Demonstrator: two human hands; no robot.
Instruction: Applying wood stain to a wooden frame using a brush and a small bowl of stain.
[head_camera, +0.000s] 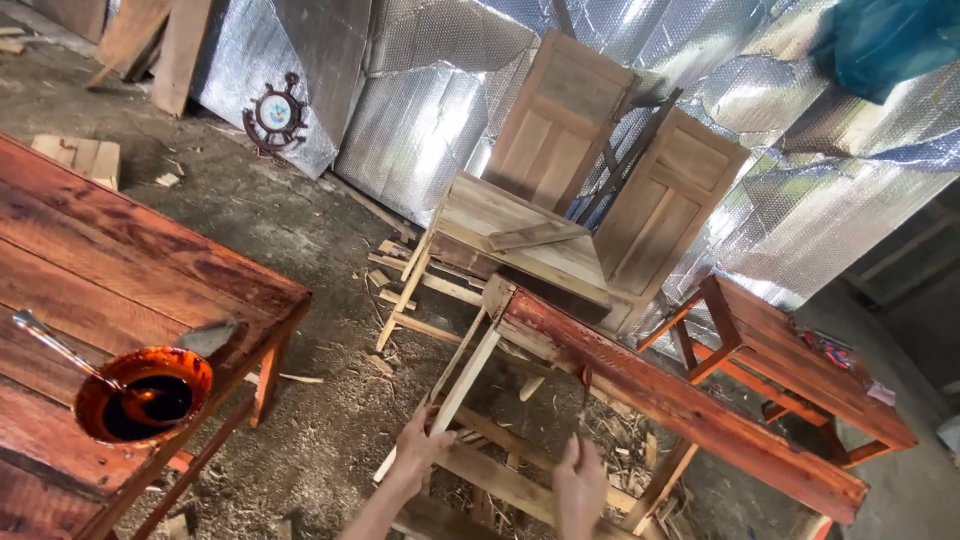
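Below the head camera, the left hand (418, 447) reached forward with fingers wrapped around a pale leg of the half-stained wooden bench (640, 385), which stood tilted on the dirt floor (310, 430). Beside it, the right hand (578, 487) hovered open, fingers apart, under the red top.

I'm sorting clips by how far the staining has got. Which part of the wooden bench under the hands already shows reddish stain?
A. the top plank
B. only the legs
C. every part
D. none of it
A: the bench's top plank is glossy red-brown, while the legs and lower rails near the left hand and right hand are pale bare wood.
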